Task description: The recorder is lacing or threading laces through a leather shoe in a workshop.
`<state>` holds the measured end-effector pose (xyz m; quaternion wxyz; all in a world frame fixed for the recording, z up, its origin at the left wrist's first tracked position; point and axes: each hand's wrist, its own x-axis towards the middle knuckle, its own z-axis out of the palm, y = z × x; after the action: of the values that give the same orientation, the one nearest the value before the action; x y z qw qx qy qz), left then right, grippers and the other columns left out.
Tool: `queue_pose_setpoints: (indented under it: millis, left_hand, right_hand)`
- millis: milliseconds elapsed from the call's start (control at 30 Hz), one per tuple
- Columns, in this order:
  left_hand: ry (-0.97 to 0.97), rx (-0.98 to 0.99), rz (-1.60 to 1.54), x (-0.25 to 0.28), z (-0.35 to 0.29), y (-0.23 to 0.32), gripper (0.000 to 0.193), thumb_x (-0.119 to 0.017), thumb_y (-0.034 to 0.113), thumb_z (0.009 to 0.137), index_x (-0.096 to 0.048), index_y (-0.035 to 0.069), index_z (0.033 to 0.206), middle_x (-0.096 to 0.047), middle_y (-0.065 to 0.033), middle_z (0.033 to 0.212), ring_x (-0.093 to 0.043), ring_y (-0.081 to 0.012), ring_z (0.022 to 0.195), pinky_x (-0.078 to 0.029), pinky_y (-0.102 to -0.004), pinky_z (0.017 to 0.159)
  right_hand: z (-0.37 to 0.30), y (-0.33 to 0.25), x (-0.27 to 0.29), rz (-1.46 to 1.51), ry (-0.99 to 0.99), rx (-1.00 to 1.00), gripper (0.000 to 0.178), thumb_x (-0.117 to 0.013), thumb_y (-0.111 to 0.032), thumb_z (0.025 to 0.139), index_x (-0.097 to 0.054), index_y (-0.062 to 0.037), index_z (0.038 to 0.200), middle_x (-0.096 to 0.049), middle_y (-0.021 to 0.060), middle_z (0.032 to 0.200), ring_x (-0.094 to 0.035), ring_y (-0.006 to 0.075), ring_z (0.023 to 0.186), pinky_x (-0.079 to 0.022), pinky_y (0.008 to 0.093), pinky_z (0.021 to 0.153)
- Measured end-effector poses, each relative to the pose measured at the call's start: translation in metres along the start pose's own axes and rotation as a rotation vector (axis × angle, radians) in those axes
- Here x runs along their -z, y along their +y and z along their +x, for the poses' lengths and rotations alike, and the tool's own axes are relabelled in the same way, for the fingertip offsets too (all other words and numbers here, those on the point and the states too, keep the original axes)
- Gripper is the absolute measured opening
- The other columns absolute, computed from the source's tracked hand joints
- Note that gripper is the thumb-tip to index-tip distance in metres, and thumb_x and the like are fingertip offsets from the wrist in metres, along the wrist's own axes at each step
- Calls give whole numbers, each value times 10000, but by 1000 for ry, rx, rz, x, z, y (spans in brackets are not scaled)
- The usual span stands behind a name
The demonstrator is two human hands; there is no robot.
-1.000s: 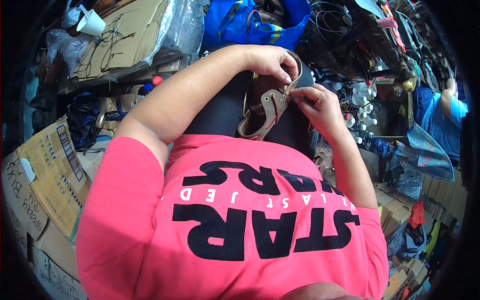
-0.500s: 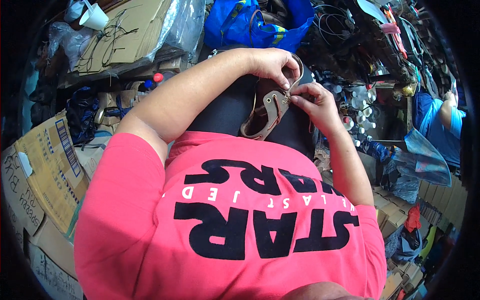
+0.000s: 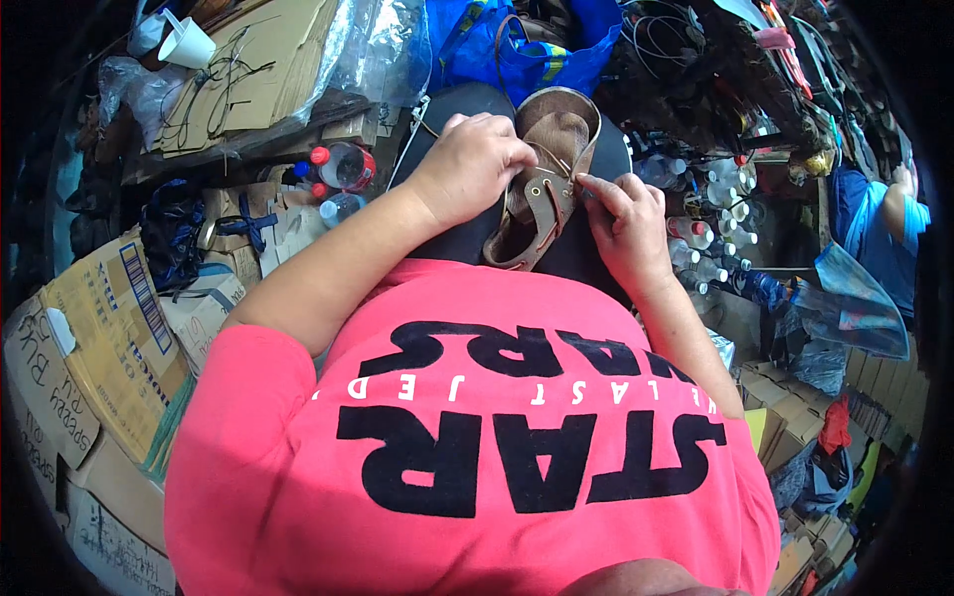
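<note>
A brown leather moccasin-style shoe (image 3: 556, 129), with a lace through eyelets along its side, lies across my dark-clad lap, its rounded end away from me. At its left edge is my left hand (image 3: 475, 167), fingers curled and closed in a pinch on a thin pale thread (image 3: 554, 159) that runs over the shoe's opening. My right hand (image 3: 632, 226) pinches the shoe's right edge beside the eyelets, thumb and forefinger together. Whether a needle is in either hand is too small to tell.
Ahead stands a blue bag (image 3: 586, 55). Flattened cardboard (image 3: 248, 84) with a white cup (image 3: 187, 45) lies at far left. Bottles (image 3: 346, 167) stand on the left, with several more on the right. Marked boxes (image 3: 104, 338) fill the near left. Another person's arm (image 3: 899, 214) shows at far right.
My left hand has drawn back leftward from the shoe's edge, stretching the thread and uncovering the shoe's rounded end. My right hand stays by the edge, slightly lower. The view has shifted a little.
</note>
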<state>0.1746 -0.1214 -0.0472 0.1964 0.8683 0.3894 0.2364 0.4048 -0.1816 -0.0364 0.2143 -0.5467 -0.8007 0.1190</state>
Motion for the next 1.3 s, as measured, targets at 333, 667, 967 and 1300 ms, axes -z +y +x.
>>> queue_pose_setpoints:
  millis: [333, 667, 967, 1300]
  left_hand:
    - [-18, -18, -320, -10, 6, -8, 163, -686, 118, 759, -730, 200, 893, -553, -9, 788, -550, -195, 843, -365, -365, 777]
    - [7, -55, -27, -15, 13, -15, 204, -688, 120, 763, -743, 267, 893, -526, 15, 816, -522, -193, 866, -340, -364, 769]
    - [-39, -43, -13, -11, 15, -14, 194, -685, 127, 765, -744, 268, 884, -516, 18, 802, -513, -191, 870, -335, -373, 773]
    - [-102, -137, -89, -20, 31, -24, 163, -701, 130, 746, -740, 247, 852, -514, 29, 755, -519, -183, 851, -346, -364, 802]
  right_hand:
    - [9, 24, 5, 404, -151, -218, 255, -644, -21, 808, -717, -123, 1030, -535, 74, 770, -569, 181, 730, -464, 276, 662]
    - [28, 44, 12, 482, -382, -237, 328, -532, 98, 825, -693, -70, 1056, -475, 2, 849, -505, 99, 835, -421, 215, 782]
    - [31, 46, 11, 543, -354, -220, 313, -572, 65, 797, -720, -102, 1016, -527, 42, 807, -528, 160, 808, -457, 263, 753]
    - [32, 54, 5, 647, -381, -249, 270, -623, 22, 816, -727, -108, 1029, -523, 12, 794, -502, 134, 801, -434, 245, 766]
